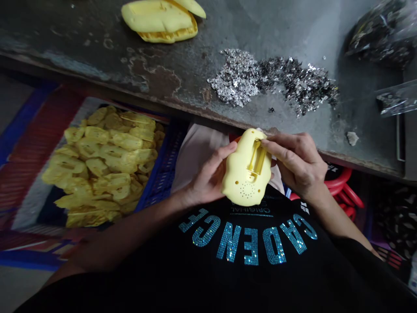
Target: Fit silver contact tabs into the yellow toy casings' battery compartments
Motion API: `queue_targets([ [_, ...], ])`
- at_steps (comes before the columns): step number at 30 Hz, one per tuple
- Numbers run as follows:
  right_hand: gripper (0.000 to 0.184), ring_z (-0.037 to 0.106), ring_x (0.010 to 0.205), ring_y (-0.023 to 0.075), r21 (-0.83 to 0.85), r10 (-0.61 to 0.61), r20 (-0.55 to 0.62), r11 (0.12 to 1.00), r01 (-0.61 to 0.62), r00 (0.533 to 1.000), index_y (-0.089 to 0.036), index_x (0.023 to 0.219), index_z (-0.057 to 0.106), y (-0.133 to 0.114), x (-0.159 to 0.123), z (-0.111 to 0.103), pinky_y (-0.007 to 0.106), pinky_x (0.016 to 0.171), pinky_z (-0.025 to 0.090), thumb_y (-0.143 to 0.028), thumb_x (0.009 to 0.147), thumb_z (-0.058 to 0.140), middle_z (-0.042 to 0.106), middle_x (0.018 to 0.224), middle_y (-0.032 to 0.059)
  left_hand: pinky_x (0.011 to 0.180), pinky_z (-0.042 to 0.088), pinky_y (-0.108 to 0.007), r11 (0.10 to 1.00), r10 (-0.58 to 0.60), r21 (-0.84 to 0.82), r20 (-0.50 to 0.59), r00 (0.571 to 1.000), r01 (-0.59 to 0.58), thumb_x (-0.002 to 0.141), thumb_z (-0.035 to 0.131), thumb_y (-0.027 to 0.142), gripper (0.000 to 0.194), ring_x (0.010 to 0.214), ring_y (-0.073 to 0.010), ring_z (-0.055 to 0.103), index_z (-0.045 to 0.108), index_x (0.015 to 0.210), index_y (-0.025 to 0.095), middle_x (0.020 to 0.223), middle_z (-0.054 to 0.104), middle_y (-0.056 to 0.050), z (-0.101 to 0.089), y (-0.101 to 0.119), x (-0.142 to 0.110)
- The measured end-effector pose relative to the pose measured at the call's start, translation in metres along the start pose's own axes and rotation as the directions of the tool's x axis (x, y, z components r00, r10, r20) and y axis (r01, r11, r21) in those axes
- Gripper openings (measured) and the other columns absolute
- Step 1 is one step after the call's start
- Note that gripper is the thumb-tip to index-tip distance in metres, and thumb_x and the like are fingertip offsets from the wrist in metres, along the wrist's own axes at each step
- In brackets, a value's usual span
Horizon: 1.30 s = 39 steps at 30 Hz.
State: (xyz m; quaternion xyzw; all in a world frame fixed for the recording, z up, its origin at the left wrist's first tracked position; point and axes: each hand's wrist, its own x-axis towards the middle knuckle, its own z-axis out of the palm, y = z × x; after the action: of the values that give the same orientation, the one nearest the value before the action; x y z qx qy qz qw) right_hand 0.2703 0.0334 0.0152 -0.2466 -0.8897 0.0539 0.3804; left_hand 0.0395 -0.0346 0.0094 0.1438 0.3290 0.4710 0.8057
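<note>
1. The left forearm (130, 230) reaches in from the lower left and the right forearm (335, 221) from the lower right, both angled inward in front of the person's chest. The left hand (206, 178) is curled around one side of a yellow plastic shell (237, 182), with its fingers closed on the shell's edge. The right hand (296, 163) is partly closed, with its extended fingers (276, 150) reaching across the shell's upper part and its fingertips at a narrow recessed channel (257, 158). Both hands have hold of the shell.

2. The black shirt (247, 261) bears "CADENCE" in blue sequin lettering (247, 243), upside down in this view. Above it, small print (250, 209) shows "ORIGINAL"; the rest is too small or hidden to read.

3. The shell sits between the hands, just above the chest and near the edge of a worn metal workbench (97, 56). A cluster of small holes (247, 190) marks its lower face.

4. To the left, a blue crate (163, 169) holds a heap of similar yellow shells (104, 165). Two yellow shell pieces (159, 21) lie on the bench, beyond the hands, and silvery metal bits (270, 80) are scattered to the right.
</note>
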Motion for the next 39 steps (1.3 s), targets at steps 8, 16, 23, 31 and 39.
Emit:
queue_targets([
  [8,0.048,0.086,0.103,0.0291,0.023,-0.009,-0.091,1.000,0.011,0.996,-0.035,0.162,0.080,0.000,-0.006,0.002,0.047,0.084,0.071,-0.021,0.117,0.075,0.091,0.132,0.0064,0.116,0.070,-0.055,0.999,0.009,0.031,-0.009,1.000,-0.009,0.091,0.087,0.062,0.070,0.142,-0.0457,0.081,0.079,0.145,0.018,0.126,0.090,-0.013,0.005,0.000,-0.006],
  [16,0.039,0.087,0.106,0.0254,0.138,0.051,-0.049,0.989,-0.044,0.997,-0.033,0.142,0.087,-0.008,0.006,-0.008,0.043,0.090,0.072,-0.010,0.113,0.075,0.090,0.124,0.0057,0.118,0.070,-0.053,0.999,0.045,-0.007,0.099,0.994,-0.045,0.091,0.093,0.069,0.083,0.133,-0.0406,0.085,0.077,0.155,0.018,0.129,0.091,-0.015,-0.003,-0.009,-0.004],
  [23,0.027,0.080,0.094,0.0200,0.362,0.219,0.332,0.868,-0.339,0.918,-0.027,0.137,0.086,0.007,0.040,-0.034,0.035,0.081,0.070,-0.041,0.114,0.085,0.085,0.117,0.0057,0.100,0.072,-0.038,0.990,0.123,0.058,0.044,0.991,-0.126,0.092,0.096,0.065,0.083,0.117,-0.0305,0.088,0.074,0.162,0.024,0.132,0.091,-0.010,0.005,-0.011,-0.009],
  [31,0.017,0.078,0.087,0.0189,0.291,0.155,0.366,0.918,-0.271,0.918,-0.024,0.125,0.079,0.009,0.042,-0.025,0.034,0.076,0.069,-0.033,0.110,0.081,0.082,0.111,0.0043,0.088,0.067,-0.029,0.933,0.251,0.262,0.022,0.968,-0.248,0.097,0.101,0.045,0.061,0.105,-0.0231,0.087,0.082,0.152,0.030,0.130,0.092,-0.006,-0.004,-0.013,-0.019],
  [39,0.024,0.081,0.095,0.0194,0.261,0.132,0.054,0.955,-0.142,0.990,-0.025,0.130,0.076,0.010,0.003,0.005,0.033,0.083,0.067,-0.022,0.108,0.082,0.086,0.117,0.0055,0.071,0.060,-0.027,0.724,0.320,0.641,0.015,0.947,-0.254,0.111,0.088,0.039,0.041,0.084,-0.0193,0.077,0.092,0.149,0.026,0.113,0.093,-0.005,-0.008,-0.009,-0.032],
])
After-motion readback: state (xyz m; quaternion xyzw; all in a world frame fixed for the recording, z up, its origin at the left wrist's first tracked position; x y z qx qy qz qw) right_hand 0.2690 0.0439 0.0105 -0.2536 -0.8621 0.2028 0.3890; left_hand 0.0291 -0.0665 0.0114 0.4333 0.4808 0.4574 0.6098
